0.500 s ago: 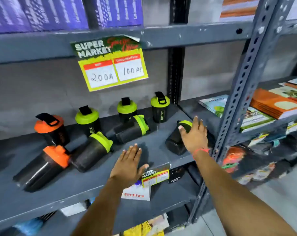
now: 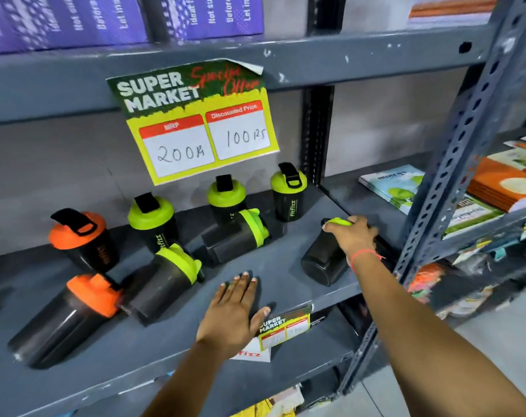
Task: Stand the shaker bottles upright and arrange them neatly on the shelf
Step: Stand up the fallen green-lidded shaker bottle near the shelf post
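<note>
Several black shaker bottles sit on the grey shelf (image 2: 285,266). Upright at the back stand an orange-lidded bottle (image 2: 84,239) and three green-lidded bottles (image 2: 154,222), (image 2: 227,198), (image 2: 288,192). Lying on their sides are an orange-lidded bottle (image 2: 63,320) and two green-lidded bottles (image 2: 162,281), (image 2: 234,236). At the right a fourth green-lidded bottle (image 2: 325,260) lies tipped, and my right hand (image 2: 353,236) is closed over its lid end. My left hand (image 2: 231,314) rests flat, fingers spread, on the shelf's front.
A yellow-green price sign (image 2: 195,121) hangs from the upper shelf. A small price tag (image 2: 285,326) sticks to the shelf's front edge. A perforated steel upright (image 2: 454,164) borders the right side, with books (image 2: 496,188) stacked beyond. Purple boxes (image 2: 120,16) fill the shelf above.
My right hand has closed its fingers around the lid end of the rightmost lying bottle. The view has moved closer. My left hand stays flat on the shelf.
</note>
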`<move>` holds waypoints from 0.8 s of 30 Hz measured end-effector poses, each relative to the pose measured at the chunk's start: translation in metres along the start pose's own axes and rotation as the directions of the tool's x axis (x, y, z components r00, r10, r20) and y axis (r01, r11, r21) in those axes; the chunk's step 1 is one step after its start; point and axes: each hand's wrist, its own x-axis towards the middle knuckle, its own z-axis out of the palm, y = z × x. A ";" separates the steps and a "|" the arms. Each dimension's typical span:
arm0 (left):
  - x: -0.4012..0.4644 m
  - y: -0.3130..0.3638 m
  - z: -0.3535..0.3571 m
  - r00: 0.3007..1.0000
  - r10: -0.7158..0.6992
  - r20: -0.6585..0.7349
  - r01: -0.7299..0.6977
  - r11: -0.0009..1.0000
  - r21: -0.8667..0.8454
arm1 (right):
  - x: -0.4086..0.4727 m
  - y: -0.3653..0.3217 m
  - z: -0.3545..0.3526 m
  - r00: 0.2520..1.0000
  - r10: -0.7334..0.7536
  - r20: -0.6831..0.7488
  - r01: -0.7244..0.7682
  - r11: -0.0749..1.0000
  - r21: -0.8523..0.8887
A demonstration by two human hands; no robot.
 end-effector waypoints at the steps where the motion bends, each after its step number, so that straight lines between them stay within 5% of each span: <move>1: 0.000 0.000 0.000 1.000 0.003 -0.010 -0.003 1.000 -0.012 | -0.001 0.000 0.001 1.000 0.000 -0.013 0.000 1.000 0.012; 6: 0.001 -0.002 0.003 1.000 0.004 -0.014 -0.004 1.000 -0.019 | -0.014 -0.013 0.011 0.967 -0.179 -0.180 0.185 0.983 0.019; 9: 0.002 -0.002 0.002 1.000 0.010 -0.015 -0.010 1.000 -0.019 | -0.026 -0.021 0.019 0.828 -0.475 -0.297 0.458 0.879 -0.130; 12: 0.002 -0.001 0.002 1.000 0.010 -0.006 -0.010 1.000 -0.014 | -0.037 -0.008 0.030 0.725 -0.659 -0.199 0.577 0.739 -0.347; 19: 0.001 -0.001 0.001 1.000 0.020 0.003 -0.020 0.999 -0.027 | -0.050 0.004 0.024 0.727 -0.677 -0.112 0.515 0.646 -0.563; 24: 0.002 -0.002 0.000 1.000 0.018 -0.002 -0.018 0.998 -0.058 | -0.054 -0.023 -0.001 0.725 -0.655 -0.211 0.441 0.678 -0.588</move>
